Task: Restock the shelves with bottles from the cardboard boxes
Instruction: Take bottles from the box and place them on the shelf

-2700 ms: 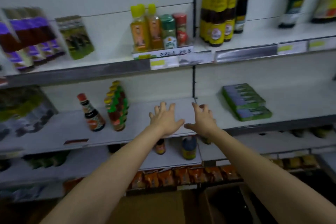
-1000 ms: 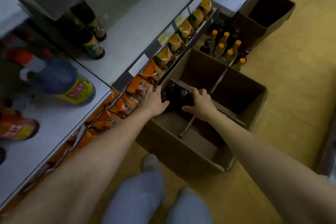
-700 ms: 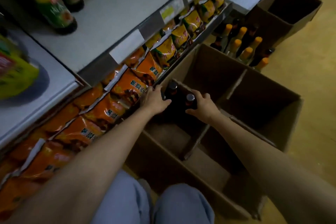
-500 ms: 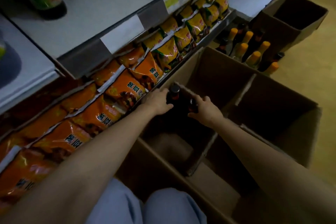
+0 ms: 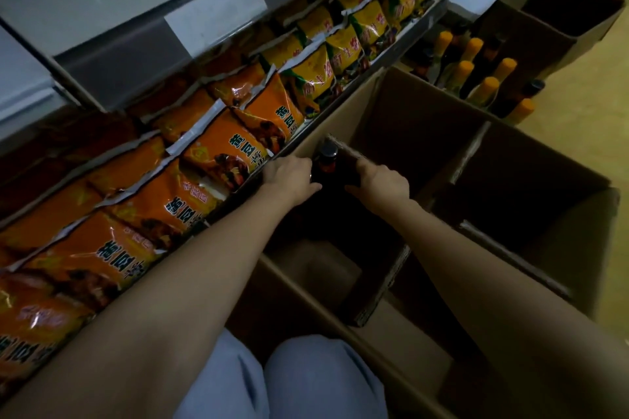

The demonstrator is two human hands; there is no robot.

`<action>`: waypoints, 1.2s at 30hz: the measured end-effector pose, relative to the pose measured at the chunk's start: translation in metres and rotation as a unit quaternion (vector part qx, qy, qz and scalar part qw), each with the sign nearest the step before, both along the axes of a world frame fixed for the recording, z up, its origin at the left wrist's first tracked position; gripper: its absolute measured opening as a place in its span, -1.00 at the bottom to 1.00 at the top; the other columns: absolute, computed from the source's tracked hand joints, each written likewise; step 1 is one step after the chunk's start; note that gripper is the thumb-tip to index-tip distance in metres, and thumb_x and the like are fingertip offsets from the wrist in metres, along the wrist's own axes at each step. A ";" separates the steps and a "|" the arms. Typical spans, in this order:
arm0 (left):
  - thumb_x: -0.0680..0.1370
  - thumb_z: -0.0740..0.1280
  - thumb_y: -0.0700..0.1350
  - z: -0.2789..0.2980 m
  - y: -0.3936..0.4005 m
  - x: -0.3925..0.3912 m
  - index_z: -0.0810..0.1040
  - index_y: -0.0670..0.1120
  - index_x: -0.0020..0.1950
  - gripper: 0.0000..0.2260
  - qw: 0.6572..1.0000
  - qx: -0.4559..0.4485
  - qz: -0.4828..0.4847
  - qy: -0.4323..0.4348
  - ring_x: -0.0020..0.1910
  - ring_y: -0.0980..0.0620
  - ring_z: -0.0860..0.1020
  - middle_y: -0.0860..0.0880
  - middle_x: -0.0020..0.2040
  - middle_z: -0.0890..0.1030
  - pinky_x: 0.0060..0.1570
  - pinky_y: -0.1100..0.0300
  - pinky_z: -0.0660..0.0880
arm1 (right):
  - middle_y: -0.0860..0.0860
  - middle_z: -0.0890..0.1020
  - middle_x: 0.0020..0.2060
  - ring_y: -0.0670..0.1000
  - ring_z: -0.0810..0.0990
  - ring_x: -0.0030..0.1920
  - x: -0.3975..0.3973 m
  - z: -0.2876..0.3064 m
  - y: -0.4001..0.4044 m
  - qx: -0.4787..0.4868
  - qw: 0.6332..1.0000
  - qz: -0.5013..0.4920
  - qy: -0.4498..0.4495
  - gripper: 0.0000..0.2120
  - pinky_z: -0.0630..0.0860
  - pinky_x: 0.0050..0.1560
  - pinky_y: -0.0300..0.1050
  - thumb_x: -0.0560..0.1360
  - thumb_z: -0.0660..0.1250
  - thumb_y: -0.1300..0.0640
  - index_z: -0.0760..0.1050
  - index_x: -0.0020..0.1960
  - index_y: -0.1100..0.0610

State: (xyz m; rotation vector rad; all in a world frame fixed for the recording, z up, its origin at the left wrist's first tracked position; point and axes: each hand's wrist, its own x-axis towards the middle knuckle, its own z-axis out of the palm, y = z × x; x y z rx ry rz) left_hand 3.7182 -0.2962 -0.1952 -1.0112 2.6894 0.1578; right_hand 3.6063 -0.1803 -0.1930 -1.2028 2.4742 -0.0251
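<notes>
Along the bottom shelf lie orange sauce packets (image 5: 218, 160); beside them, down in the cardboard box (image 5: 510, 180), the left hand (image 5: 289, 177) grips a dark bottle (image 5: 327, 163) — the right hand (image 5: 381, 180) curls round something dark alongside, hidden.

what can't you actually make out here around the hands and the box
Head view only:
- Dark bottle: cap shows, body lost in shadow between left hand and right hand.
- A second bottle under the right hand: hidden.
- Cardboard box compartments: floors too dark.
- Orange-capped bottles: labels too small.
</notes>
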 end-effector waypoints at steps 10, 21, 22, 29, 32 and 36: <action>0.65 0.09 0.02 0.011 0.008 0.009 0.35 -0.10 0.27 -0.72 0.997 -0.026 -0.002 0.073 0.06 -0.19 0.54 -0.18 0.04 0.59 -0.12 0.08 0.30 | 0.00 0.50 -0.15 0.03 0.57 -0.17 0.024 0.001 0.027 -0.069 0.997 -0.027 -0.003 -0.74 0.54 -0.24 -0.07 0.61 0.19 0.02 0.33 0.25 0.07; 0.63 0.11 -0.01 0.173 0.056 0.007 0.36 -0.08 0.32 -0.70 0.995 -0.019 -0.015 0.093 0.08 -0.20 0.50 -0.19 0.06 0.56 -0.13 0.10 0.25 | 0.03 0.59 -0.12 0.07 0.61 -0.15 0.030 0.165 0.072 -0.105 0.994 -0.036 0.011 -0.79 0.59 -0.14 0.02 0.59 0.21 -0.01 0.35 0.16 0.05; 0.63 0.10 -0.01 0.197 0.061 0.007 0.36 -0.08 0.32 -0.70 0.995 -0.020 -0.016 0.092 0.09 -0.21 0.50 -0.19 0.06 0.56 -0.13 0.09 0.25 | 0.04 0.60 -0.10 0.09 0.61 -0.13 0.030 0.191 0.075 -0.105 0.994 -0.032 0.013 -0.78 0.60 -0.12 0.06 0.59 0.21 -0.02 0.35 0.16 0.06; 0.61 0.13 -0.01 0.396 0.104 0.005 0.35 -0.13 0.30 -0.69 0.996 0.003 -0.025 0.087 0.10 -0.24 0.50 -0.21 0.10 0.55 -0.12 0.06 0.30 | 0.10 0.61 -0.08 0.20 0.59 -0.04 0.030 0.397 0.116 -0.102 0.994 -0.036 0.017 -0.78 0.48 -0.18 0.03 0.60 0.19 0.01 0.36 0.16 0.11; 0.59 0.16 -0.01 0.485 0.119 -0.003 0.39 -0.12 0.22 -0.72 0.994 -0.017 -0.053 0.090 0.06 -0.23 0.54 -0.19 0.07 0.58 -0.17 0.05 0.33 | 0.08 0.53 -0.19 0.22 0.57 -0.09 0.025 0.485 0.137 -0.130 0.990 -0.055 0.010 -0.83 0.47 -0.20 0.03 0.59 0.19 0.01 0.35 0.05 0.11; 0.56 0.20 0.01 0.596 0.128 -0.027 0.44 -0.10 0.13 -0.76 0.990 -0.003 -0.095 0.100 0.04 -0.22 0.54 -0.18 0.05 0.58 -0.19 0.07 0.35 | 0.03 0.46 -0.26 0.20 0.53 -0.12 0.007 0.593 0.160 -0.144 0.984 -0.102 0.018 -0.87 0.39 -0.28 -0.04 0.57 0.21 0.00 0.33 -0.03 0.06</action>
